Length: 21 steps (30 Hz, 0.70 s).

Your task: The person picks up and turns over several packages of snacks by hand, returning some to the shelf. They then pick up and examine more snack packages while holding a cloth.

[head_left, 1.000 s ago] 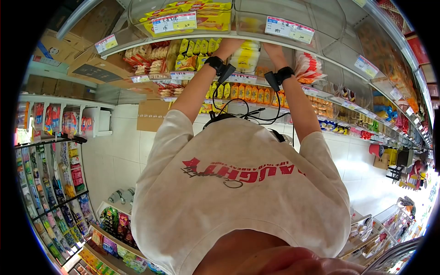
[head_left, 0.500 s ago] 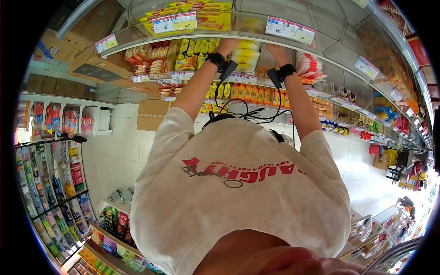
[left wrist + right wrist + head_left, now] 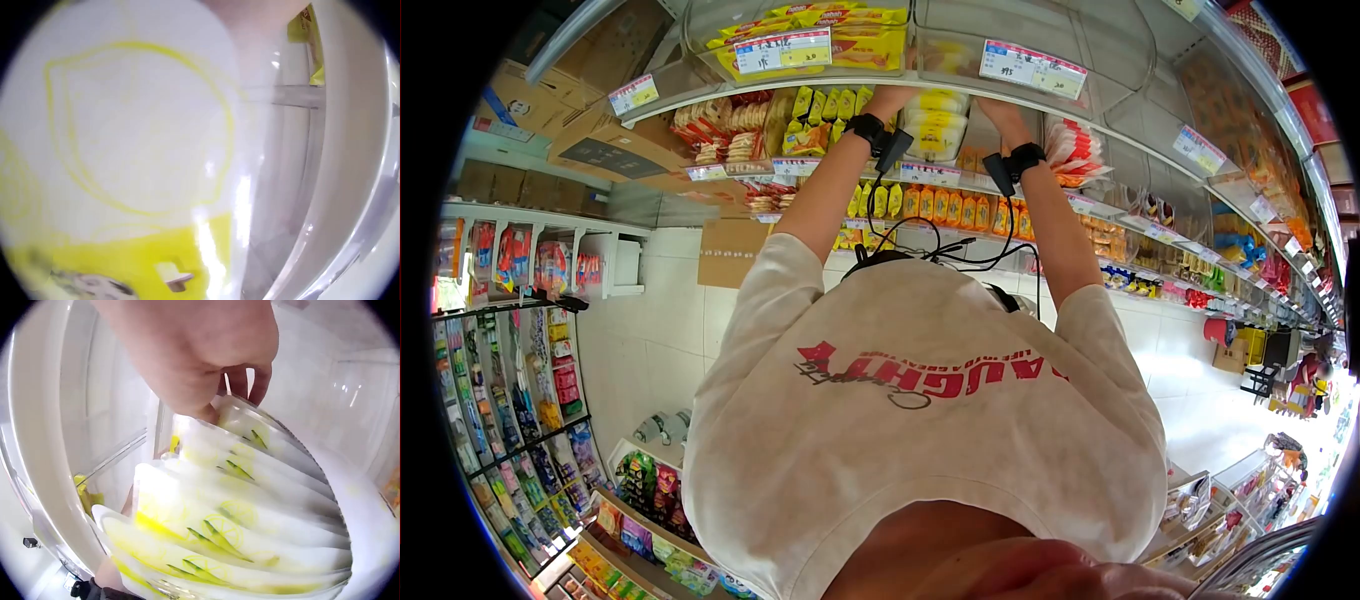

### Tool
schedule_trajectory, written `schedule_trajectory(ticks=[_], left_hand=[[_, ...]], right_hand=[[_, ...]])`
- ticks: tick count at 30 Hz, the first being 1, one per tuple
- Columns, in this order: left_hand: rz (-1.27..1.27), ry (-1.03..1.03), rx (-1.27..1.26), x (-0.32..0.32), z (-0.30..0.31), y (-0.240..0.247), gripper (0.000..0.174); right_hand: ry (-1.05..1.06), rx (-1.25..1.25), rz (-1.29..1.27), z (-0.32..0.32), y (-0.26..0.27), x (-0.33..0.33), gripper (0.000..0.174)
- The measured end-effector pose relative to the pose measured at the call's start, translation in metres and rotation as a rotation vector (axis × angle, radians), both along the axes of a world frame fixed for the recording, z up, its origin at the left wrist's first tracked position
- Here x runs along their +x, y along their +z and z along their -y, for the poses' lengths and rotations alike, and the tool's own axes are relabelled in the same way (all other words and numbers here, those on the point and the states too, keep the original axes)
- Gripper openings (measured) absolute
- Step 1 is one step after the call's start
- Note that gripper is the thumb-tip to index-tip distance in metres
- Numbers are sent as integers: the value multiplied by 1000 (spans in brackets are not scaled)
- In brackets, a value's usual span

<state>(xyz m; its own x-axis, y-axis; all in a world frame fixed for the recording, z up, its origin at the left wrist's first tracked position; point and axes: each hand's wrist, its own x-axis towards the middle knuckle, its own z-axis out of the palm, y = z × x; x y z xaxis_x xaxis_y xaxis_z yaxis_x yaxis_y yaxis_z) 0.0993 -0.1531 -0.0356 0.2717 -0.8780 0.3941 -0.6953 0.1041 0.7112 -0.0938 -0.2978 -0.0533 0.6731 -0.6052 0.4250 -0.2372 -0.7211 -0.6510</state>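
A row of white packets with yellow lemon print (image 3: 935, 130) stands in a clear bin on the shelf, between my two hands. My right hand (image 3: 206, 350) reaches in from above with its fingers curled, thumb and fingers pinching the top of a packet at the far end (image 3: 240, 419). The other packets (image 3: 219, 531) lean one behind another in front of it. My left hand (image 3: 890, 100) is at the left side of the row, its fingers hidden by the shelf above. In the left wrist view one packet (image 3: 144, 137) fills the picture, with a blurred bit of the left hand (image 3: 269, 25) above.
A shelf edge with price tags (image 3: 1032, 66) crosses just above both hands. Small yellow packs (image 3: 810, 138) stand left of the row, and red-and-white packs (image 3: 1075, 150) right. Orange packs (image 3: 945, 205) line the shelf below. Black cables (image 3: 940, 240) hang between the wrists.
Both hands stay at the row and have shifted only slightly; the right hand sits a little further right than a second ago.
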Motion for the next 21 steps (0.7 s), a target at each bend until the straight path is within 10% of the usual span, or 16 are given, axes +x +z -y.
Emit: schedule_trajectory(ticks=[14, 17, 21], left_hand=[[-108, 82, 303, -17, -27, 37, 68], [-150, 27, 368, -29, -27, 44, 70], [-32, 46, 301, -45, -28, 53, 49]], right_hand=[[-18, 361, 334, -16, -9, 5, 42], [-150, 235, -233, -65, 64, -12, 46], [-101, 435, -133, -53, 36, -5, 45]])
